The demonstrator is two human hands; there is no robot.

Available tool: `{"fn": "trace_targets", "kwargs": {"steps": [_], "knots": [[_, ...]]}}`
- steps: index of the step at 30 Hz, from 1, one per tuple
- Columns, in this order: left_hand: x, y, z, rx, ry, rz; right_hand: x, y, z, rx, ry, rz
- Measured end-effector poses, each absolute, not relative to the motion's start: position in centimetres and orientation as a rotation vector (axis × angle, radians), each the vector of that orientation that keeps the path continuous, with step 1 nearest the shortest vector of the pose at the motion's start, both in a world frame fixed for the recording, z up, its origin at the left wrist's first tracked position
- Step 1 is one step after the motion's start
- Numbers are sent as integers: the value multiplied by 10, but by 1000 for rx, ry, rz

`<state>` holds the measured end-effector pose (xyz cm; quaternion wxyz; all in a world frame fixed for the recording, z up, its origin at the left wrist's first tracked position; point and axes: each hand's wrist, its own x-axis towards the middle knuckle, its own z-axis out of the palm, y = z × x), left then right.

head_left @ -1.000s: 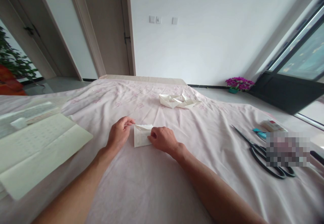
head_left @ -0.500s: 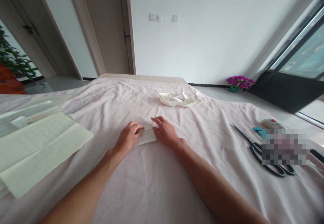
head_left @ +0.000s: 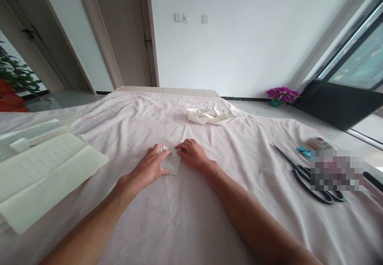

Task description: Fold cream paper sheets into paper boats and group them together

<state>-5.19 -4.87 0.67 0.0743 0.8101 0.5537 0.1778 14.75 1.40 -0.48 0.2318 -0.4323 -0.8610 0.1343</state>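
A small folded piece of pale paper (head_left: 171, 164) lies between my hands on the pink patterned cloth (head_left: 161, 225). My left hand (head_left: 152, 162) grips its left side, with the thumb at the near edge and the fingers at the far edge. At the paper's upper right, my right hand (head_left: 192, 153) has its fingers curled in and pinches the edge. Beyond the hands sits a folded paper boat shape (head_left: 209, 116) with pointed ends.
Creased sheets of paper (head_left: 60, 169) lie at the left, beside a clear plastic wrapper (head_left: 38, 131). Black-handled scissors (head_left: 308, 179) rest at the right, near a turquoise item (head_left: 303, 152) and a small box (head_left: 321, 143). A blurred patch hides something there.
The small folded paper has been turned, and its flat face shows more. My left hand has spread its thumb down to the near edge; my right hand's fingers have curled in.
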Motion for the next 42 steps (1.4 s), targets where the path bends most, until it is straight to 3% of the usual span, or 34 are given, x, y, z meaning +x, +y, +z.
{"fn": "trace_targets", "kwargs": {"steps": [7,12,23,33,42], "knots": [[-41,-35,2,2581,1469,721,160,22,-8,-1372,-2197,426],[-22,-49,-8,2663,1514,605,169,24,-7,-1511,-2181,400],[-17,-57,-18,2653,1510,711,167,12,-2,-1546,-2367,149],[-13,-49,-15,2609,1728,877,160,8,1,-1267,-2499,20],[-19,-34,-41,2783,1690,667,162,15,-6,-1177,-2589,112]]}}
